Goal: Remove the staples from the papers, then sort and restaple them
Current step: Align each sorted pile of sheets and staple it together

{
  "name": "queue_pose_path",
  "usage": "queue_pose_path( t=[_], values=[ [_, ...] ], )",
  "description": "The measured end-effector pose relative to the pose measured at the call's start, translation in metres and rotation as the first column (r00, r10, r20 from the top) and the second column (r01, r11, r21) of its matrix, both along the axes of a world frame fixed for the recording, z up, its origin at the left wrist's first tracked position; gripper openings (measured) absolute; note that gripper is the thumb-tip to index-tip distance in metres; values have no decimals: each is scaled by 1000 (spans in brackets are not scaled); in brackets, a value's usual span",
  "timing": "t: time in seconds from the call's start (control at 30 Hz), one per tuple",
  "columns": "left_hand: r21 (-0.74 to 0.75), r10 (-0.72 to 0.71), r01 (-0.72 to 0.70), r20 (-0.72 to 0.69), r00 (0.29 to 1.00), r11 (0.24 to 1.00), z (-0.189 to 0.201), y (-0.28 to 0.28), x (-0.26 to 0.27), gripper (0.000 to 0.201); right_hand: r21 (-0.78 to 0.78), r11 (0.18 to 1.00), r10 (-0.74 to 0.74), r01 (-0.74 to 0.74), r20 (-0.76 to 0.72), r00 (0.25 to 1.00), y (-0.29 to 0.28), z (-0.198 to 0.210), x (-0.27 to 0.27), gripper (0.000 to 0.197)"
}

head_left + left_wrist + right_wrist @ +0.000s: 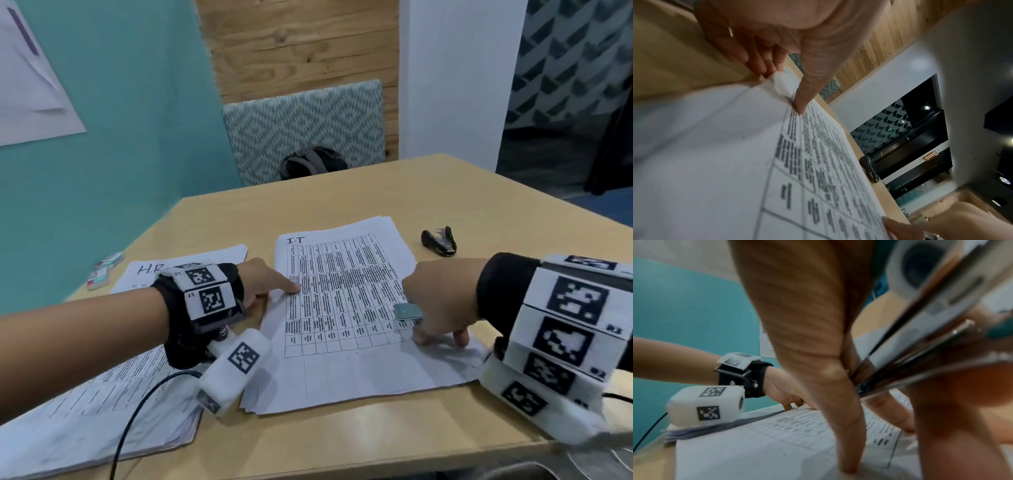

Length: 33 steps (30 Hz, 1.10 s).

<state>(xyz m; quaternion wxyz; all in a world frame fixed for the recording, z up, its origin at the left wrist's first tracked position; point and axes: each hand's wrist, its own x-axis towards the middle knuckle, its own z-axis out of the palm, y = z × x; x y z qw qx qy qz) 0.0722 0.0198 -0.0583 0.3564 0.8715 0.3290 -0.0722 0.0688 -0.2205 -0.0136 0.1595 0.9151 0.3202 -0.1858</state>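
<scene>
- The stack of papers headed "I.T" (346, 308) lies flat in the middle of the table (342, 442), a printed grid on its top sheet and the edges of the sheets below fanned out a little.
- My left hand (262, 286) rests at the stack's left edge, the index finger straight and pressing down on the grid; in the left wrist view the other fingers curl at a lifted, crumpled bit of paper on that edge.
- My right hand (436, 305) is on the stack's right side, fingertips planted on the top sheet, while it holds a shiny metal stapler (407, 311) against the palm.
- A second stack headed "H.R" (113, 387) lies to the left, partly under my left forearm.
- A black staple remover (439, 241) sits on the table beyond my right hand, clear of the papers.
- Two small boxes (104, 270) lie near the table's far left edge, by the teal wall (137, 137).
</scene>
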Motion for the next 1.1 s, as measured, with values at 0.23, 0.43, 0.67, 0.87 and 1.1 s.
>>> queue_pose_path(
  t=[0.23, 0.43, 0.67, 0.87, 1.1],
  values=[
    [-70, 21, -17, 54, 998, 997, -1, 4, 7, 37, -3, 999, 36, -36, -20, 999, 1, 0, 2, 20],
    [-94, 36, -31, 48, 998, 995, -5, 12, 4, 40, 10, 1000, 0, 0, -62, 998, 1, 0, 1, 20],
    [-237, -45, 55, 46, 998, 970, 1, 7, 4, 46, 29, 1000, -5, 6, -54, 999, 1, -1, 3, 23],
    [-554, -113, 77, -31, 993, 829, 0, -16, 5, 69, 29, 999, -29, 31, -66, 997, 1, -2, 3, 24],
    [-678, -78, 148, 133, 988, 720, 4, -14, -8, 40, 118, 985, -111, 123, -100, 989, -3, 2, 8, 19]
  ],
)
